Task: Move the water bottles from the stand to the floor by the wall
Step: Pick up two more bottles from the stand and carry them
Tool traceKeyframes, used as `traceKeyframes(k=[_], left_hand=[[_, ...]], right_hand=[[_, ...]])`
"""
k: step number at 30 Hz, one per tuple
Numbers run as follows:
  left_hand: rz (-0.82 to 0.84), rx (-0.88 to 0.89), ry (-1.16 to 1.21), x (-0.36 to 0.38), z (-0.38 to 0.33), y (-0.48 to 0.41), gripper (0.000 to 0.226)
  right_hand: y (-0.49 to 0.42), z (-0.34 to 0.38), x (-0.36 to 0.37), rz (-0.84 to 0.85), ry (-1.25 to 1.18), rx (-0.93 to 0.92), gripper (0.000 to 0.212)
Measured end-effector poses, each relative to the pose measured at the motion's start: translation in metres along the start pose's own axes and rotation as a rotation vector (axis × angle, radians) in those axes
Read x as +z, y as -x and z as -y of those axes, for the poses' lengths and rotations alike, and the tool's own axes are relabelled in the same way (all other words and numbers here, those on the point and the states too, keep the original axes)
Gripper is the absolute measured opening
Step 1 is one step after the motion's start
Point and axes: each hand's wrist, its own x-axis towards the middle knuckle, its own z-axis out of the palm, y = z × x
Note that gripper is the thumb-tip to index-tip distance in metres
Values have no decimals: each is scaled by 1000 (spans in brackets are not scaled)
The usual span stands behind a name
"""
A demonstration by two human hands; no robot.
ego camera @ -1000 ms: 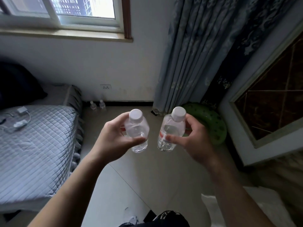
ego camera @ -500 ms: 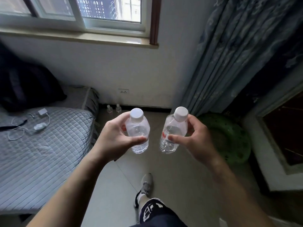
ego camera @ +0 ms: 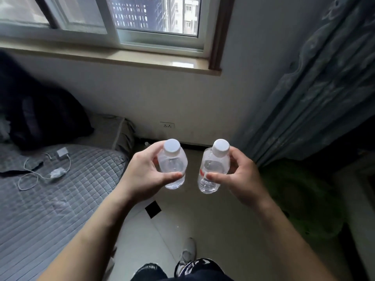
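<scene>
Bedroom floor (ego camera: 213, 220) below a windowed wall (ego camera: 182, 102): our left hand (ego camera: 146, 179) grips the left water bottle (ego camera: 172, 165), our right hand (ego camera: 241, 177) the right water bottle (ego camera: 213, 169), both carried upright in mid-air, seemingly to stand them by that wall.

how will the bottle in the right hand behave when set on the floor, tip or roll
The right bottle looks full of water, so probably heavy for its size and firm in the right hand. Tall and narrow, it could tip if nudged. Once down, its round body would likely roll on the smooth floor.
</scene>
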Motion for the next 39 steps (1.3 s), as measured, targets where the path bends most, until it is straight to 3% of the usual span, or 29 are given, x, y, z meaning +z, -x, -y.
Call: traceKeyframes(k=[12, 26, 39], left_hand=[[11, -29, 15, -51, 24, -122, 65], [177, -2, -35, -127, 85, -273, 66], [196, -44, -57, -122, 145, -346, 67]], right_hand=[[-128, 23, 32, 2, 7, 21, 62], [-265, 38, 113, -138, -10, 150, 62], [-340, 5, 138, -129, 2, 205, 59]])
